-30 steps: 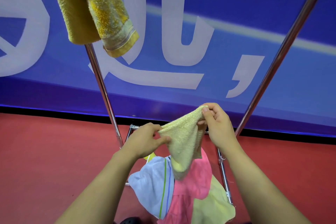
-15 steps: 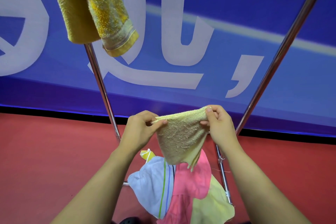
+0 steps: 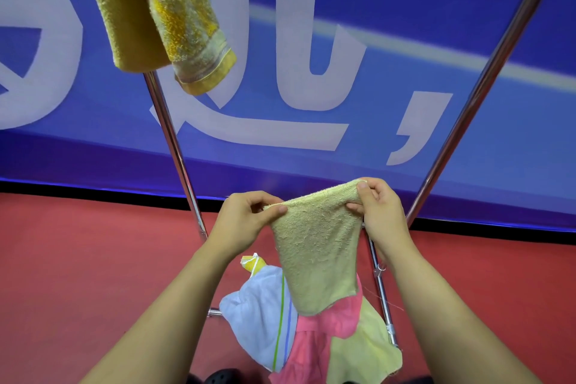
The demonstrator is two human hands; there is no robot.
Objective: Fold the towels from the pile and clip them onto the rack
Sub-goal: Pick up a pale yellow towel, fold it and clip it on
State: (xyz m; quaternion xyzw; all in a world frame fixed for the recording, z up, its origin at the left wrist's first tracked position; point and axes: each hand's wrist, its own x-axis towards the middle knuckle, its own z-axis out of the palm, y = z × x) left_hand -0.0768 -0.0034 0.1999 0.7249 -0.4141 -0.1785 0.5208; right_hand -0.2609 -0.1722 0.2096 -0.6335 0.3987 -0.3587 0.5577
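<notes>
- Change over the last second: the pale yellow towel (image 3: 316, 246) went from a bunched twist to a flat panel. Left hand (image 3: 246, 221) rose and moved out to the left; top edge is now taut between both hands.
- Left hand: thumb and forefinger pinch the towel's upper left corner. Right hand (image 3: 378, 212): fingers curled, pinching the upper right corner, slightly higher than the left.
- Towel hangs free in the air, in front of the rack's lower frame and above the pile (image 3: 311, 330); its bottom corner overlaps the pile in view, can't tell if it touches.
- Meaning, my read: towel is opened out and squared, so the fold comes next. Not folded yet, not clipped yet.
- Pile lies low at the rack's foot: light blue towel (image 3: 258, 315) with green stripe, pink towel (image 3: 324, 333), another yellow towel (image 3: 364, 349). At least three left to do.
- One dark yellow towel (image 3: 149, 9) already hangs from the rack top, upper left. Clips can't be made out.
- Rack (image 3: 174, 146): chrome legs splay on either side of the hands; top bar mostly cut off by the frame edge.
- Behind: blue banner (image 3: 405, 25) with white lettering; red floor (image 3: 78, 259).
- In the way: nothing blocks the lift. Free bar space appears to be right of the hung towel. The right leg (image 3: 461, 121) is close to the right hand.
</notes>
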